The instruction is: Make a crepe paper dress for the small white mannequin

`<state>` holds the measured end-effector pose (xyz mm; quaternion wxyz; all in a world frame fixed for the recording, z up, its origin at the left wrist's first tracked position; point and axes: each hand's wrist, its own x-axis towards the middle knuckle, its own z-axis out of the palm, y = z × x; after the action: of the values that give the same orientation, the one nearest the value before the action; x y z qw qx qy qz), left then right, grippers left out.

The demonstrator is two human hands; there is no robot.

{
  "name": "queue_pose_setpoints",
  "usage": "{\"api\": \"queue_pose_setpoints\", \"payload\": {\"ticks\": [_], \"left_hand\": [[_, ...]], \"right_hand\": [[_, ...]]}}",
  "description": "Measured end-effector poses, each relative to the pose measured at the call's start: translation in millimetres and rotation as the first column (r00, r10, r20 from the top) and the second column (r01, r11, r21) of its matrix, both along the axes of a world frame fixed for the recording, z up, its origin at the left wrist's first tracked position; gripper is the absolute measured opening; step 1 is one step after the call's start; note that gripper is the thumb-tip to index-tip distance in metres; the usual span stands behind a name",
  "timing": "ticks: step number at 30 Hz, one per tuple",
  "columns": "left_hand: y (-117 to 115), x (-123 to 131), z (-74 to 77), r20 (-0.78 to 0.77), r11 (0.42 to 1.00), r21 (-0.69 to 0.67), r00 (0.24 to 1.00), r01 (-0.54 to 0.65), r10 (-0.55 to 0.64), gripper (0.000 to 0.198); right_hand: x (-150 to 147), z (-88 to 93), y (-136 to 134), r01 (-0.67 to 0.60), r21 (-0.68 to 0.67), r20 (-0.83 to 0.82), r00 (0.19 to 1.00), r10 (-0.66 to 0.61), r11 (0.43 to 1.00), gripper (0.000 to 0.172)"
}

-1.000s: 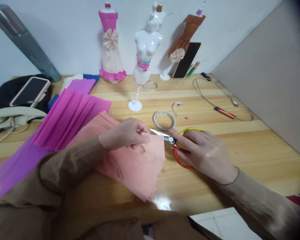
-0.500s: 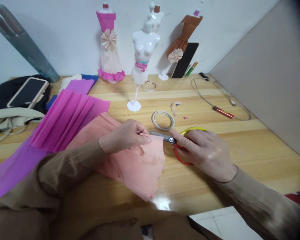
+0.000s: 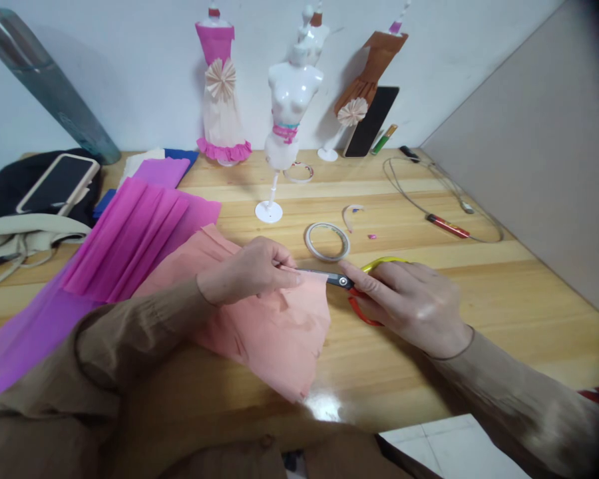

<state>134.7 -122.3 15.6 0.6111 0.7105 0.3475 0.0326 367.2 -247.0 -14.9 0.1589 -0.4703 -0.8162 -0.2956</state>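
My left hand (image 3: 252,269) pinches the upper edge of a sheet of salmon-pink crepe paper (image 3: 284,332), which spreads over the table below it. In my right hand (image 3: 412,303) are scissors (image 3: 335,279) with a yellow and a red handle loop. Their blades lie along the paper's top edge, nearly together, with the tips close to my left fingers. Part of the blades is hidden by the paper. Just beyond the scissors lies a roll of tape (image 3: 328,241). Magenta and purple crepe paper (image 3: 130,233) lies to the left, partly beneath my left sleeve.
A bare white mannequin (image 3: 293,100) stands on the wooden table (image 3: 419,392). Behind are a pink-and-cream dressed mannequin (image 3: 220,100) and a brown dressed one (image 3: 374,66). A cable (image 3: 449,226) lies right; a phone (image 3: 57,183) and a bottle (image 3: 54,93) are left.
The scissor blades have closed along the paper's top edge, and the handle loops have come closer together. My left hand keeps its pinch. The whole view has shifted slightly.
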Motion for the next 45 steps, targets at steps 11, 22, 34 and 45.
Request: {"api": "queue_pose_setpoints", "payload": {"ticks": [11, 22, 34, 45], "left_hand": [[6.9, -5.5, 4.7, -0.014, 0.968, 0.238, 0.997, 0.075, -0.074, 0.018], [15.0, -13.3, 15.8, -0.075, 0.926, 0.363, 0.994, 0.1, -0.078, 0.021], [10.8, -10.5, 24.3, -0.07, 0.886, 0.458, 0.996, 0.075, -0.048, 0.019], [2.6, -8.0, 36.3, -0.114, 0.949, 0.309, 0.993, 0.06, -0.025, 0.021]], "right_hand": [[4.1, -1.2, -3.8, 0.046, 0.01, -0.022, 0.999, -0.046, 0.999, 0.035], [7.2, -4.2, -7.1, 0.059, 0.019, -0.016, 0.998, -0.059, 0.998, 0.034], [-5.2, 0.4, -3.7, 0.087, -0.082, -0.12, 0.988, -0.096, 0.993, 0.027], [-9.6, -0.2, 0.6, 0.077, -0.068, -0.106, 0.991, -0.084, 0.995, 0.029]]}}
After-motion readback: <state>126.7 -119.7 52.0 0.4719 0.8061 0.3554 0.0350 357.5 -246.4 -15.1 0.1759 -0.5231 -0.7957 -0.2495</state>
